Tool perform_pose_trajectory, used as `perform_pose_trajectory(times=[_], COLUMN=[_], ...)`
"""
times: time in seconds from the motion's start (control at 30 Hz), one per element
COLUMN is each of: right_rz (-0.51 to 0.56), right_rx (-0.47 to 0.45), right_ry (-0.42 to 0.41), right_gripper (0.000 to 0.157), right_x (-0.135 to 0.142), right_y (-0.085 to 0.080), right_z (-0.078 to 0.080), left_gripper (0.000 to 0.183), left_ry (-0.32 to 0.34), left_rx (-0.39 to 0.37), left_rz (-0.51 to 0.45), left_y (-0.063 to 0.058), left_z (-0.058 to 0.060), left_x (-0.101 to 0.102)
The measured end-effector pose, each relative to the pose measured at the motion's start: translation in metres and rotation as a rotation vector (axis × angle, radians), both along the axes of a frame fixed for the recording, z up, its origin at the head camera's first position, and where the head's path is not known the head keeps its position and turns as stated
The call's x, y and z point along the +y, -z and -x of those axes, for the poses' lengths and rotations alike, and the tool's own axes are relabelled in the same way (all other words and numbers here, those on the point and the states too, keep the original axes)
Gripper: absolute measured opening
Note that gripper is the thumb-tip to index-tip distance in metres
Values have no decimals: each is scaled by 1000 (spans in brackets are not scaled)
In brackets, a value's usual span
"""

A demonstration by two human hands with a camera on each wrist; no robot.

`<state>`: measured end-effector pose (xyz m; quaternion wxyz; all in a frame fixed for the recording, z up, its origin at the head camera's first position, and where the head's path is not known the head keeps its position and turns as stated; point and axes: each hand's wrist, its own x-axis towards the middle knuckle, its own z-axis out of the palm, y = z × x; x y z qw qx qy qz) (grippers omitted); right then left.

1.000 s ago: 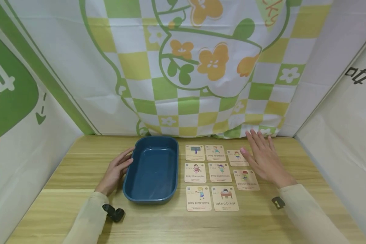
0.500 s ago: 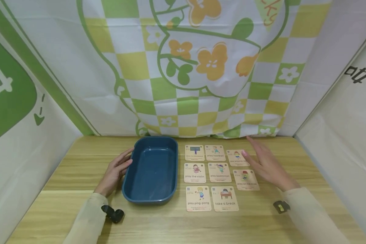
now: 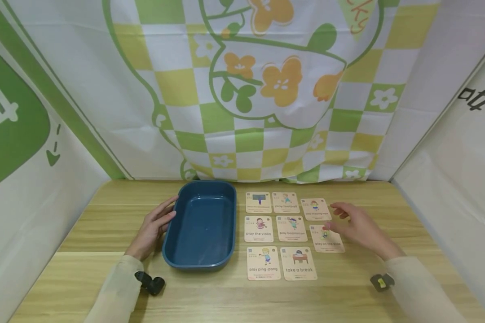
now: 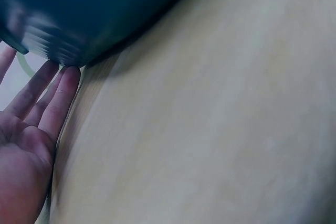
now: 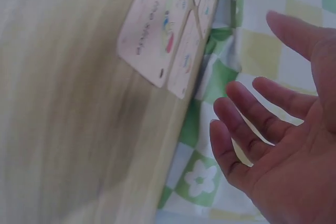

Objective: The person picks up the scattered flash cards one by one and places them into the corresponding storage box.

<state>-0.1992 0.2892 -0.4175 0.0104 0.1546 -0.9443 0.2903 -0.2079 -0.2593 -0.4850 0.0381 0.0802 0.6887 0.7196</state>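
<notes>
Cards (image 3: 290,228) lie unmoved near right fingers (image 3: 344,207), now loosely bent; left fingers (image 4: 61,100) touch tray (image 3: 206,235).

Wood-grain table (image 3: 210,298), blue tray (image 3: 202,231), eight cards (image 3: 290,229)

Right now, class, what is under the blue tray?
The blue tray stands on the wooden tabletop, visible around its near end; the patch beneath is covered, so anything there cannot be seen.
</notes>
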Motion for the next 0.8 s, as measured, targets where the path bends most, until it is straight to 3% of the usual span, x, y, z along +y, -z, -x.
perform_pose_trajectory(times=[0.5, 0.8], right_rz=[-6, -70], right_rx=[-234, -239], right_ry=[38, 37], right_gripper=[89, 95], right_x=[15, 17], right_y=[30, 36], right_z=[-1, 1], left_gripper=[58, 58], left_ry=[5, -10], left_rx=[-17, -19], left_rz=[-1, 3], left_y=[0, 1], left_z=[-2, 1], left_x=[0, -1])
